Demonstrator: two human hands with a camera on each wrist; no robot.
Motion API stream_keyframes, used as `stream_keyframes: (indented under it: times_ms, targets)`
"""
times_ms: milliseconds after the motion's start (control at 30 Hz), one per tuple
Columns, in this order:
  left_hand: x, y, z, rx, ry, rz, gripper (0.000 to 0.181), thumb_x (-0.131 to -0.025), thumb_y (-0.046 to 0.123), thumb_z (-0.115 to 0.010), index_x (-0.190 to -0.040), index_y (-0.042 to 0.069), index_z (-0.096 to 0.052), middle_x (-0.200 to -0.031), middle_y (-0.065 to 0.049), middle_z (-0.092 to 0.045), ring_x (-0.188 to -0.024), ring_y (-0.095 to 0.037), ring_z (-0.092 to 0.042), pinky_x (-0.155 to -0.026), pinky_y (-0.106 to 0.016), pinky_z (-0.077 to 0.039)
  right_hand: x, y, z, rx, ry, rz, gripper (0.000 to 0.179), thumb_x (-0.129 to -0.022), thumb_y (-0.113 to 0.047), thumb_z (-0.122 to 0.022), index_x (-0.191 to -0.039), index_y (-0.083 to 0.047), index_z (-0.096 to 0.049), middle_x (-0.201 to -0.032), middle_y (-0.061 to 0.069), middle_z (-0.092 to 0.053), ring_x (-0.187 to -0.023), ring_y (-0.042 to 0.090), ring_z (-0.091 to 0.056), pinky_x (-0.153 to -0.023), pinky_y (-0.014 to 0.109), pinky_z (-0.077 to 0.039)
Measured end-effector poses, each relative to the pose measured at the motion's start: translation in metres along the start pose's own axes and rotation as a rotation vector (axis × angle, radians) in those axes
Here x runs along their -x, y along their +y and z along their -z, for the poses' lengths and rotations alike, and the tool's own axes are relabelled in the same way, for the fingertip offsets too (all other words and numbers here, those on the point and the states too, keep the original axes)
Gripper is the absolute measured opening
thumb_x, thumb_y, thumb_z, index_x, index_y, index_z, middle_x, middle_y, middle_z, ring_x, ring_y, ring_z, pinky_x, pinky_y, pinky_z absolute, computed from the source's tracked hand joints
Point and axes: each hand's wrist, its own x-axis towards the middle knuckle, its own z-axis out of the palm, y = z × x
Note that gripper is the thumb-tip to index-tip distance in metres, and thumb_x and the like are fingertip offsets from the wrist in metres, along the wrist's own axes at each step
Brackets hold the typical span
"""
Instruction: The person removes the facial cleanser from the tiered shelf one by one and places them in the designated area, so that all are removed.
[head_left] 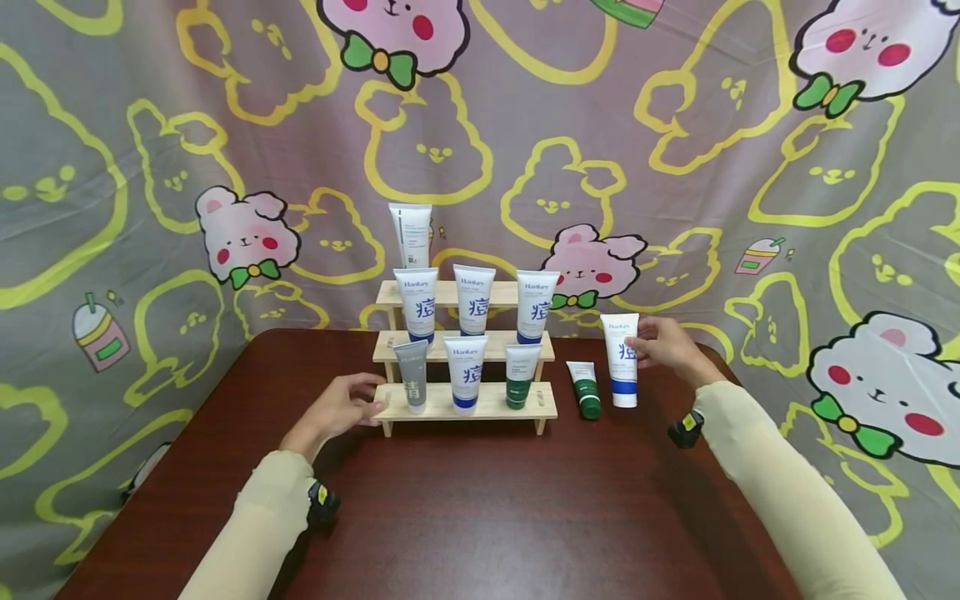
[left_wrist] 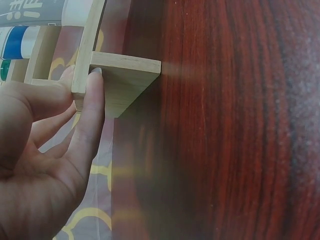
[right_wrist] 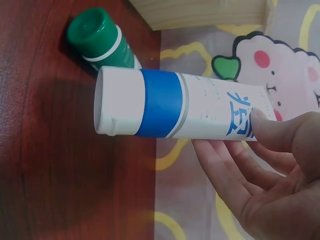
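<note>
My right hand (head_left: 666,346) holds a white squeeze tube (head_left: 622,375) with a blue band, thumb on its printed face and fingers behind. The tube is upright, cap down. In the right wrist view its white cap (right_wrist: 120,102) points away from the hand (right_wrist: 280,180). With thumb and fingers, my left hand (head_left: 341,412) pinches the left end of the lowest board of a three-step wooden rack (head_left: 480,406). The left wrist view shows that board end (left_wrist: 82,80) between thumb and fingers. Left of the held tube, a small green-and-white tube (head_left: 586,390) lies on the table.
On the lowest step stand a grey tube (head_left: 413,379), a white-and-blue tube (head_left: 466,379) and a green-and-white tube (head_left: 521,379). Three white-and-blue tubes occupy the middle step, and one white tube (head_left: 413,237) stands top left. A patterned curtain (head_left: 480,108) hangs behind the brown table (head_left: 480,517).
</note>
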Motion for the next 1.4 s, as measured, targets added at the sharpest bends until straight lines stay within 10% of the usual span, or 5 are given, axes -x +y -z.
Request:
stream_keyframes:
  times_ms: [633,967,1400]
  targets:
    - [0.000,0.000,-0.001,0.014,-0.005,-0.014,0.044,-0.089,-0.011,-0.068,-0.132,-0.010,-0.054,-0.113,-0.026,-0.057,-0.081,-0.026,-0.066,-0.071,-0.039,-0.062,-0.002,0.035,0.002,-0.030,-0.049,-0.098,0.040,-0.100,-0.006,-0.061,-0.123,0.022,-0.044,-0.095,0.023,-0.063,-0.074,0.023,-0.062,-0.078,0.055,-0.058]
    - [0.000,-0.001,-0.001,0.026,-0.004,-0.015,0.044,-0.090,-0.011,-0.068,-0.132,-0.010,-0.054,-0.111,-0.026,-0.056,-0.080,-0.026,-0.066,-0.070,-0.039,-0.062,-0.002,0.054,-0.008,-0.023,0.084,-0.137,0.054,-0.100,-0.016,-0.065,-0.135,0.019,-0.043,-0.121,0.035,-0.057,-0.089,0.031,-0.066,-0.077,0.049,-0.060]
    - [-0.001,-0.002,-0.001,0.019,0.007,0.001,0.045,-0.089,-0.010,-0.069,-0.132,-0.008,-0.055,-0.113,-0.026,-0.056,-0.081,-0.027,-0.066,-0.071,-0.039,-0.062,-0.008,0.068,-0.017,-0.056,0.159,-0.169,0.051,-0.098,-0.015,-0.066,-0.132,0.019,-0.048,-0.107,0.029,-0.061,-0.078,0.023,-0.063,-0.075,0.050,-0.060]
